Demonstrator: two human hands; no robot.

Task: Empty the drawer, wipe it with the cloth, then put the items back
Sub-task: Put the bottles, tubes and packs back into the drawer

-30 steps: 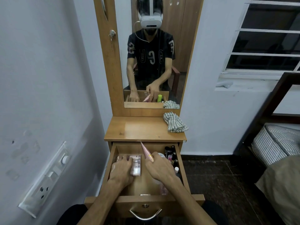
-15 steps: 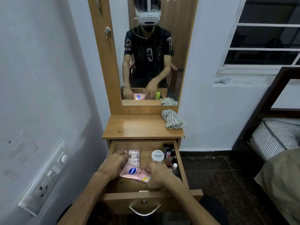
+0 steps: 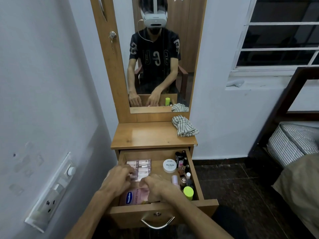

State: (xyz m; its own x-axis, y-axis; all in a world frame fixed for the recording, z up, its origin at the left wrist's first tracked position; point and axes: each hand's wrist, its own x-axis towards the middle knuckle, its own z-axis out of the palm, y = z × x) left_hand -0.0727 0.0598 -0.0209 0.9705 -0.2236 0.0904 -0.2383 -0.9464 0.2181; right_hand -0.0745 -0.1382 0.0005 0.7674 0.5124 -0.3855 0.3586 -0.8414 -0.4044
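Note:
The wooden drawer [image 3: 196, 178] is pulled out under the dressing table. A pink Vaseline tube [image 3: 133, 197] lies flat at its front left, and my right hand [image 3: 156, 186] curls over the tube's far end. My left hand [image 3: 119, 181] hovers beside it, fingertips touching the near corner of a clear pack of small bottles [image 3: 141, 167]. A white nail polish remover jar [image 3: 170, 166] sits mid-drawer. Several nail polish bottles [image 3: 182, 167] and a lime-capped bottle [image 3: 188, 192] line the right side. The striped cloth [image 3: 184, 125] lies crumpled on the tabletop's back right.
A mirror [image 3: 160, 54] rises behind the tabletop [image 3: 148, 135] and reflects me. A white wall with a switchboard [image 3: 51, 192] is close on the left. A bed [image 3: 293, 144] stands to the right over dark floor. The drawer handle [image 3: 157, 223] faces me.
My right hand has brought the pink tube down from upright to lying flat at the drawer's front left. My left hand has let go of the clear pack and shifted to its near corner.

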